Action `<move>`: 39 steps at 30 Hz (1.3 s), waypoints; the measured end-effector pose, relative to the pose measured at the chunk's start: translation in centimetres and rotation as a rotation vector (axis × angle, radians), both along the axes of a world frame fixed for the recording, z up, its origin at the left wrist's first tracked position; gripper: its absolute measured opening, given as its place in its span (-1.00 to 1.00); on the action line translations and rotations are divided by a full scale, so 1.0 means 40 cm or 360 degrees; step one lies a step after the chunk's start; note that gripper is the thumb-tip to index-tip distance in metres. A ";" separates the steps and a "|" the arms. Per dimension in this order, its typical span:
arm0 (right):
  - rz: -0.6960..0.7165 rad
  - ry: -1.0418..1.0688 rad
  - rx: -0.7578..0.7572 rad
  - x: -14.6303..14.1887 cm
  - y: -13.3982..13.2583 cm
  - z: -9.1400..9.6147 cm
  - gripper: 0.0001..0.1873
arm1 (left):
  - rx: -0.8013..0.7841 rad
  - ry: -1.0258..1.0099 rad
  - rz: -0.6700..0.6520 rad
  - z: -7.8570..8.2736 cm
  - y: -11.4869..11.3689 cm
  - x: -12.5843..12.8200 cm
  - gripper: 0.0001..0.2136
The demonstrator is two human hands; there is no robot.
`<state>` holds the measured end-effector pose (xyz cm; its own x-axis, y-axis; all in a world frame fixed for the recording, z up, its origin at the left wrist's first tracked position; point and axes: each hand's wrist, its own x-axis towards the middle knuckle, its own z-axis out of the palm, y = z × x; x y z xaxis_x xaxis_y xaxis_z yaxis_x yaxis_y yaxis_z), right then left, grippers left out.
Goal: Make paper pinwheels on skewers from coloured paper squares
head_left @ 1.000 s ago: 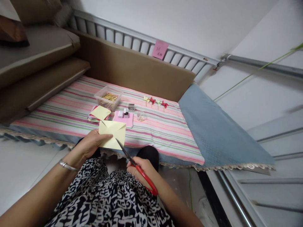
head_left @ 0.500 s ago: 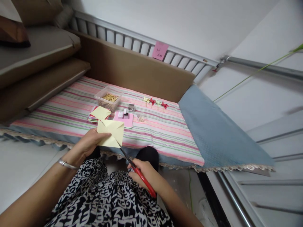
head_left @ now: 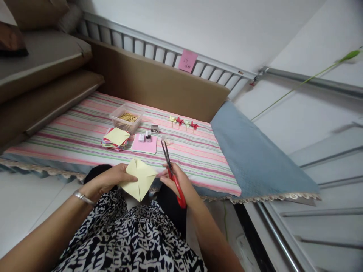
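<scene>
Between the thumb and fingers of my left hand is a pale yellow paper square, with slits running in from its corners. My right hand is wrapped round red-handled scissors. The scissors' dark blades point up and away from me, slightly apart and clear of the paper. Fingertips of the right hand are close to the paper's right corner; whether they touch it I cannot tell. Beyond the left hand lies a stack of coloured paper topped by a yellow sheet with cuts.
On the striped cloth stand a clear box of small sticks, pink paper sheets bearing small boxes, a metal tin and a small clear container. Several paper pinwheels lie farther back, near a brown board.
The scissors have come away from the paper and swung upright in my right hand. My left hand has turned the yellow square and brought it lower, nearer me.
</scene>
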<state>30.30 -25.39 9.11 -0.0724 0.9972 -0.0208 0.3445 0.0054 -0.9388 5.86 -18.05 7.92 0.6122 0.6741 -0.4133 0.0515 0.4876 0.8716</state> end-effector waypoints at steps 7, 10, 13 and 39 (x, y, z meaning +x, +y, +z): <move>0.0050 0.0313 -0.0070 -0.092 0.082 -0.013 -0.57 | -0.0015 -0.0049 -0.0061 -0.010 -0.001 0.007 -0.73; -0.0092 0.0525 -0.0066 -0.101 0.082 -0.022 -0.60 | -0.0063 -0.0109 0.0052 -0.010 0.008 -0.003 -0.77; -0.0320 0.0806 -0.0025 -0.109 0.079 -0.040 -0.60 | -0.0176 -0.0299 0.0344 -0.013 0.007 -0.001 -0.76; 0.0223 -0.0091 -0.0455 -0.049 -0.095 -0.027 -0.73 | 0.0097 -0.0153 0.0810 -0.026 0.011 0.002 -0.53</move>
<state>28.35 -29.20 8.02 -0.1992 0.9308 -0.3064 0.4110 -0.2045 -0.8884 5.95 -17.61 6.87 0.2339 0.9174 -0.3219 -0.2608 0.3781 0.8883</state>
